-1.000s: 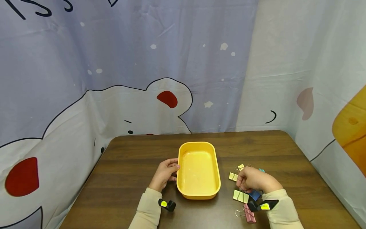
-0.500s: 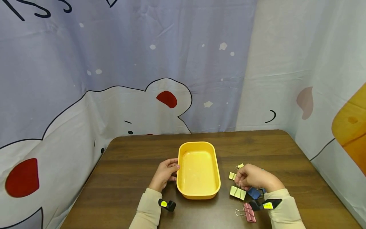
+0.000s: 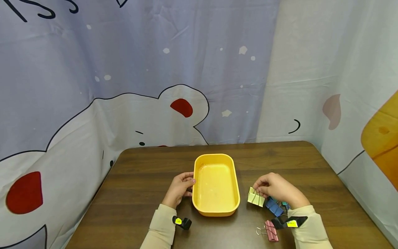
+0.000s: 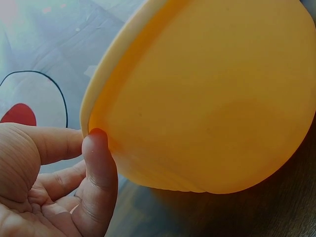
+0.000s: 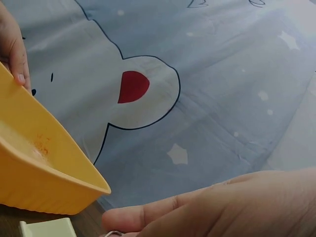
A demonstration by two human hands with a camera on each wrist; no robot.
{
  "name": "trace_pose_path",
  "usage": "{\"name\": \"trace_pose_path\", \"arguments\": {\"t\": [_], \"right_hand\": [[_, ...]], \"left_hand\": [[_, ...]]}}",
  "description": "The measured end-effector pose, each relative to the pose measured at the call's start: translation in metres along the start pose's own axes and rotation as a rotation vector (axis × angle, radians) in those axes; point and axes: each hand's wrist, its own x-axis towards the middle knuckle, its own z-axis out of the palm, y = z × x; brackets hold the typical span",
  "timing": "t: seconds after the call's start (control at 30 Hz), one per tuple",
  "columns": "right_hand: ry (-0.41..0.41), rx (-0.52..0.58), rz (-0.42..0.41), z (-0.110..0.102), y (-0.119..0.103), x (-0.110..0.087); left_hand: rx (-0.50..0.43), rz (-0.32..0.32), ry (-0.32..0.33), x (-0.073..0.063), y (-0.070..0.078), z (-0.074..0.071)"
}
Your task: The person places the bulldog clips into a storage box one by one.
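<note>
My left hand [image 3: 179,188] grips the left rim of an empty yellow plastic bin [image 3: 216,213], its thumb over the inside edge. In the left wrist view the thumb [image 4: 101,163] presses the inner wall of the bin [image 4: 207,98]. My right hand [image 3: 278,188] pinches the wire handles of a pale yellow binder clip [image 3: 256,197], which hangs right of the bin. In the right wrist view the clip [image 5: 48,229] shows at the bottom edge, with a bit of wire at the fingertips.
Beneath the right hand and wrist lie a blue binder clip [image 3: 274,207] and a partly hidden teal clip [image 3: 284,203]. A pink binder clip [image 3: 271,231] lies nearer the front of the wooden table [image 3: 149,162]. A printed curtain [image 3: 140,62] hangs behind.
My right hand has lifted the pale yellow binder clip and moved it away from me, slightly left, uncovering more of the blue clip. The smaller yellow clips are now hidden. The left hand is unmoved.
</note>
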Motion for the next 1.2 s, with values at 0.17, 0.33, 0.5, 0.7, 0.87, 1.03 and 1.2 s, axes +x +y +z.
{"name": "trace_pose_path", "arguments": {"t": [0.17,0.33,0.5,0.7,0.87,1.03,1.2], "right_hand": [[0.087,-0.055,0.008,-0.001,-0.003,0.001],[0.178,-0.058,0.023,-0.001,-0.008,0.004],[0.242,-0.064,0.014,-0.001,-0.015,0.007],[0.292,-0.044,-0.015,0.002,-0.021,0.016],[0.285,0.018,-0.017,0.009,-0.024,0.024],[0.279,0.026,-0.006,0.016,-0.031,0.034],[0.269,0.029,-0.047,0.023,-0.042,0.048]], "left_hand": [[-0.004,-0.004,-0.003,0.001,0.001,0.001],[-0.005,-0.005,-0.006,0.002,0.003,0.001],[-0.005,0.000,-0.012,0.003,0.004,0.002],[-0.002,0.000,0.000,0.003,0.004,0.002],[0.005,-0.011,0.015,0.002,0.000,0.002],[-0.007,-0.002,0.015,0.001,-0.003,0.003],[-0.013,-0.001,0.019,0.002,-0.003,0.003]]}}
